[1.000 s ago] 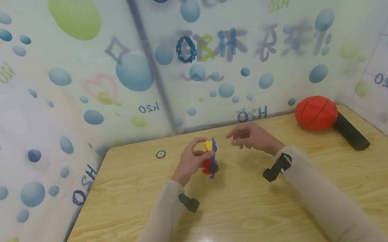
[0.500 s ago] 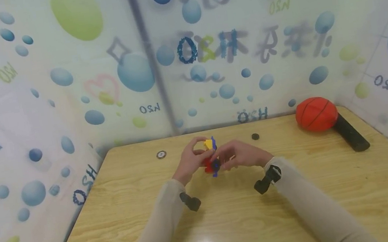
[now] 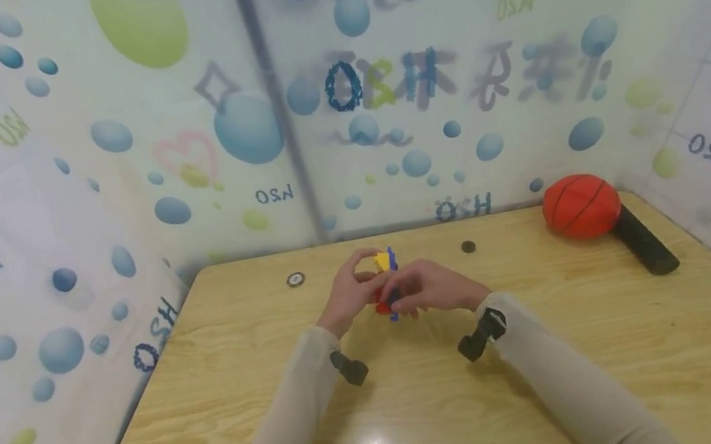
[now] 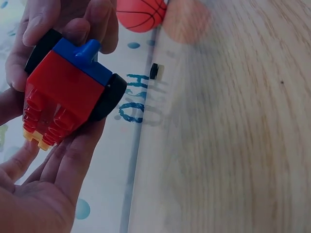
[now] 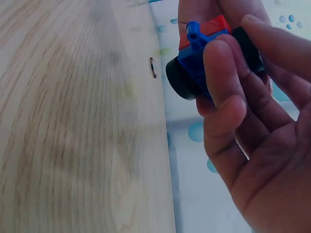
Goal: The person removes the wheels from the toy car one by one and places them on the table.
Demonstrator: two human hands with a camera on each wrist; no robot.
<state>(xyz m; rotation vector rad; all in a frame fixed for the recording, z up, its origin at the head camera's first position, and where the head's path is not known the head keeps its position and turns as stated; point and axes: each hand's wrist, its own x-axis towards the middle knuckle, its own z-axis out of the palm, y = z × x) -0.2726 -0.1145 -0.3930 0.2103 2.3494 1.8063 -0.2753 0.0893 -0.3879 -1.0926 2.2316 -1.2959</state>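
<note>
A toy car of plastic building blocks is between both hands, red with a blue end piece, yellow at the other end, and black wheels. My left hand grips its body. From the other side, my right hand pinches a black wheel on the blue end, fingertips on the tyre. Much of the car is hidden by fingers in the head view. In the right wrist view, a blue peg juts from the blue piece. The car is held above the wooden table.
A small dark-rimmed disc with a pale centre lies at the back left of the table. A small black disc lies at the back, right of the hands. A red basketball-patterned object with a black handle is at the back right.
My right hand has moved left onto the car's blue end, uncovering the black disc behind it. The left hand keeps its grip in about the same place.
</note>
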